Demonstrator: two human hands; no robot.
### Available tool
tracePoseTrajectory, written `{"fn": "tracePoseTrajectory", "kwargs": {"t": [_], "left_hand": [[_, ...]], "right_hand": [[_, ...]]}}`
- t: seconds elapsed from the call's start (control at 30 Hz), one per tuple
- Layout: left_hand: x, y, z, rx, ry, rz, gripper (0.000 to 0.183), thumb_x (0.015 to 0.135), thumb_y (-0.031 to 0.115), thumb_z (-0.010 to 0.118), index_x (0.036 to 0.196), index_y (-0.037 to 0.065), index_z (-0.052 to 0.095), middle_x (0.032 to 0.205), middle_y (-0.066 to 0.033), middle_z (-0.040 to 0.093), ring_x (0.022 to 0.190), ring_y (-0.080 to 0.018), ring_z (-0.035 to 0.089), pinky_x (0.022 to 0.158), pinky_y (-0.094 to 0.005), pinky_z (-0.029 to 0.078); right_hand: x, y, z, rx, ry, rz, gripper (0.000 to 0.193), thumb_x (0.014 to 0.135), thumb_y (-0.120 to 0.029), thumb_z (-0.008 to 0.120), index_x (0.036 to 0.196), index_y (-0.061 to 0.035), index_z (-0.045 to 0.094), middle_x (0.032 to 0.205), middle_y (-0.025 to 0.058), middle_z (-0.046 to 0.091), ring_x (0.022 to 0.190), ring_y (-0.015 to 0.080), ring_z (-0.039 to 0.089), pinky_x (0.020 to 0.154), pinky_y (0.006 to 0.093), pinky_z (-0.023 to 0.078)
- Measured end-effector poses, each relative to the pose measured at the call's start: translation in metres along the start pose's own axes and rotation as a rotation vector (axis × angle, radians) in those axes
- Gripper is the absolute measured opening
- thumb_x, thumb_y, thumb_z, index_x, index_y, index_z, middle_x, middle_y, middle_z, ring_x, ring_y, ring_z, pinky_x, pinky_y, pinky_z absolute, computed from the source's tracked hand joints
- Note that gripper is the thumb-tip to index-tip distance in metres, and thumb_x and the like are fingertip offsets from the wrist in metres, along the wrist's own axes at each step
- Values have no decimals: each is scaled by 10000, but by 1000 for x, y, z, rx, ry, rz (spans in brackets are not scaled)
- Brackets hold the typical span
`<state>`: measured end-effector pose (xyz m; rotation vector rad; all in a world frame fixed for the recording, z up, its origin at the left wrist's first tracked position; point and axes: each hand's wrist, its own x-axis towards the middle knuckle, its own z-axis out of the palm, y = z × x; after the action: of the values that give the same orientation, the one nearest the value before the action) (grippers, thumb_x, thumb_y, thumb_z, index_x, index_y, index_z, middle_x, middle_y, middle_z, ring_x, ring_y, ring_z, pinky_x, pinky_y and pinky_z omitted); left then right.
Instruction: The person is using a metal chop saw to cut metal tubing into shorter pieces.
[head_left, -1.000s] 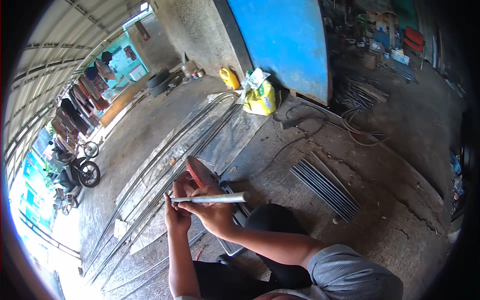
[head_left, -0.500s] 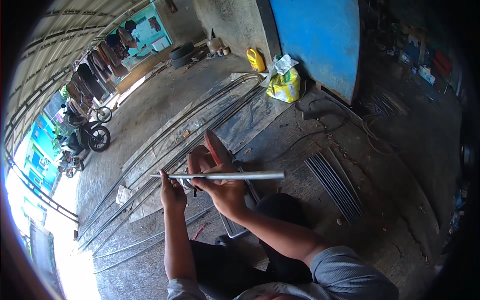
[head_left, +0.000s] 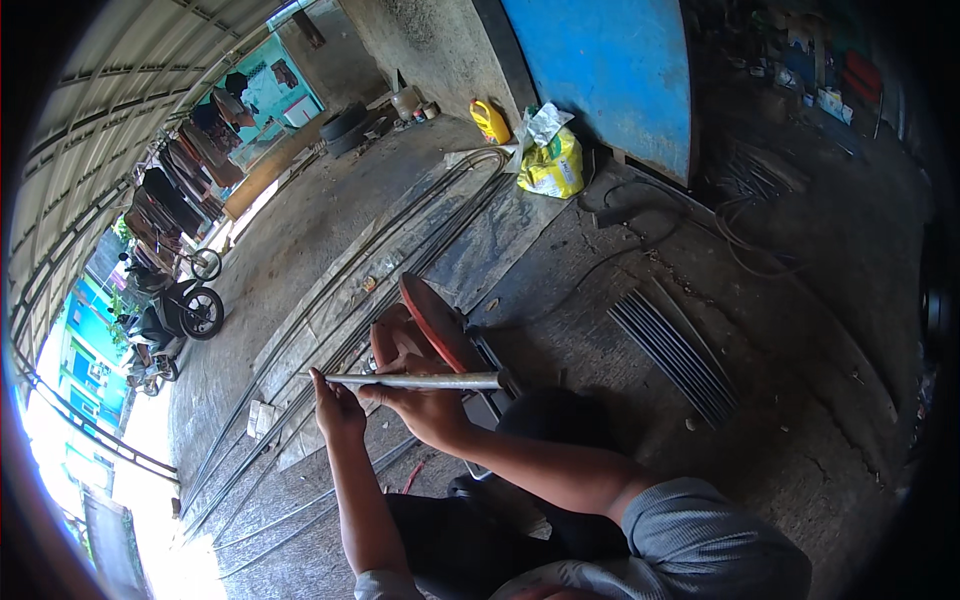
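A thin grey metal rod (head_left: 482,381) lies roughly level across the middle, held in both hands. My left hand (head_left: 340,410) pinches it near its left end, thumb and fingertips closed. Further right, my right hand (head_left: 432,412) is wrapped round the rod, with the thumb along its near side; some of its fingers are hidden. Just beyond my right hand stands a cut-off saw (head_left: 438,322) with a red guard, its lower part partly covered by the hands and rod. The rod's right end is close to the dark part of the saw.
Several cut metal rods (head_left: 672,357) lie side by side on the floor at right. Long bent bars (head_left: 400,222) stretch over a sheet at left. A yellow sack (head_left: 552,165) and a yellow jug (head_left: 489,122) stand near the blue door (head_left: 610,80). A motorcycle (head_left: 175,315) is parked far left.
The rod's right end has moved left, and the visible length right of my right hand is shorter. Both hands have shifted slightly left and lower, still holding it. The view has turned slightly.
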<state>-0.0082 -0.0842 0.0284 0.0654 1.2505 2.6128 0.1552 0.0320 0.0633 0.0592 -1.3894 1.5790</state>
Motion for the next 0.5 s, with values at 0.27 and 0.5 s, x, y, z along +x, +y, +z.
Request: {"fn": "tracePoseTrajectory", "kwargs": {"t": [0.27,0.5], "left_hand": [[-4,0,5,-18,77,14,246,857,321,626,776,136,486,629,64,440,528,-3,417,436,-135,351],[-14,4,16,-54,120,37,255,863,328,616,765,137,478,622,66,424,515,-8,402,432,-132,348]], "right_hand": [[-1,1,-1,23,9,22,174,755,-132,729,822,-3,633,720,36,591,652,93,542,585,236,419],[-1,7,-3,126,-14,72,166,771,-122,712,815,12,624,711,14,581,660,85,522,594,225,415]]}}
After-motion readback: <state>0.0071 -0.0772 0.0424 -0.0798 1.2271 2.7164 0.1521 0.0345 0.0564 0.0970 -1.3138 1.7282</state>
